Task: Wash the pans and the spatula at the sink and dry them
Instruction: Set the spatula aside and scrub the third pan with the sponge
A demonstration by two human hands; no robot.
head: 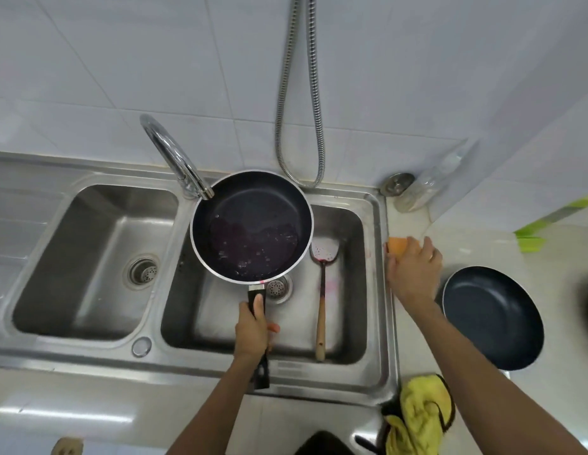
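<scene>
Washing looks barely begun: the left hand (254, 326) grips the stained pan (251, 224) by its handle over the right basin (350, 274), the spatula (322, 290) lies below, and the right hand (415, 267) curls round the sponge (397, 246) on the counter (417, 349), which must next come over to scrub.

Steel double sink (174, 353) set into pale counter (476, 247). Flat in right basin: spatula (321, 300), handle nearward. On counter right of sink: sponge (397, 246), pan (492, 318), cloth (420, 412), bottle (427, 185) in corner.

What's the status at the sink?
Left hand grips dirty pan by handle, over right basin. Right hand grasps orange sponge. Spatula lies in basin, stained.
</scene>
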